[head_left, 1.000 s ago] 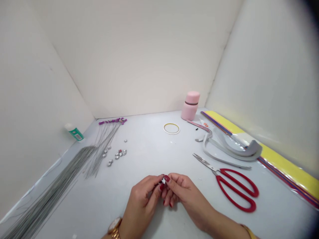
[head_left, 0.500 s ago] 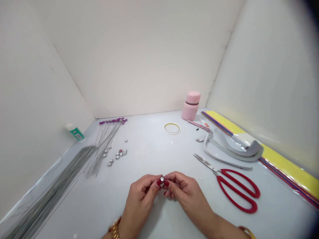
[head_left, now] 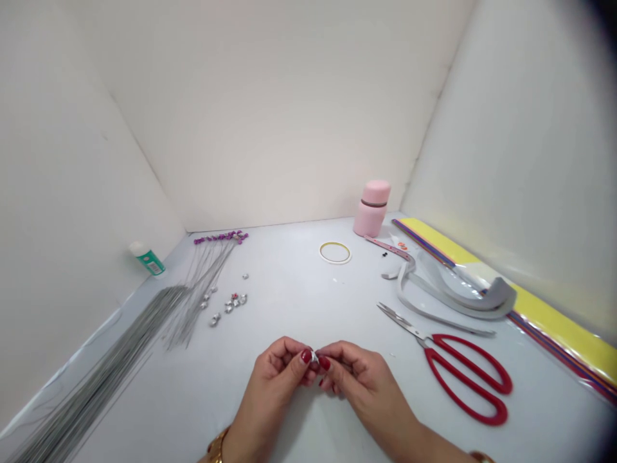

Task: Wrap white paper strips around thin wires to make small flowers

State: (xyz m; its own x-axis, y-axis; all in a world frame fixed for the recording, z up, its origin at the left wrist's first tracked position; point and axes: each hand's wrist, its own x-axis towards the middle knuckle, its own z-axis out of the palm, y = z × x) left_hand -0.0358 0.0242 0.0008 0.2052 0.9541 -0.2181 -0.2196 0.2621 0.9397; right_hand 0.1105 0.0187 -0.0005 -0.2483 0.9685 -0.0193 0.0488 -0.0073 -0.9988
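Note:
Between my fingertips, low in the middle of the view, is a small silver folded paper star (head_left: 314, 357), mostly covered by the thumbs. My left hand (head_left: 277, 379) pinches it from the left with thumb and forefinger. From the right, my right hand (head_left: 359, 379) pinches it the same way, its other fingers curled beneath. Several similar silver stars (head_left: 229, 307) lie on the table to the left, a reddish one among them. Closest to my right hand are scissors (head_left: 465, 360) with red handles, lying with blades partly open.
Grey wires (head_left: 110, 360) and purple-tipped stems (head_left: 212, 263) lie at left, by a green-and-white glue bottle (head_left: 148, 259). A roll of tape (head_left: 335, 261) and a pink flask (head_left: 371, 212) stand farther back. Silver paper strips (head_left: 434, 308) and packed coloured sheets (head_left: 544, 308) line the right.
My thumbs have shifted slightly apart and the star has turned between the fingertips, showing less of itself. The whole view has moved a little; the things on the table lie as before.

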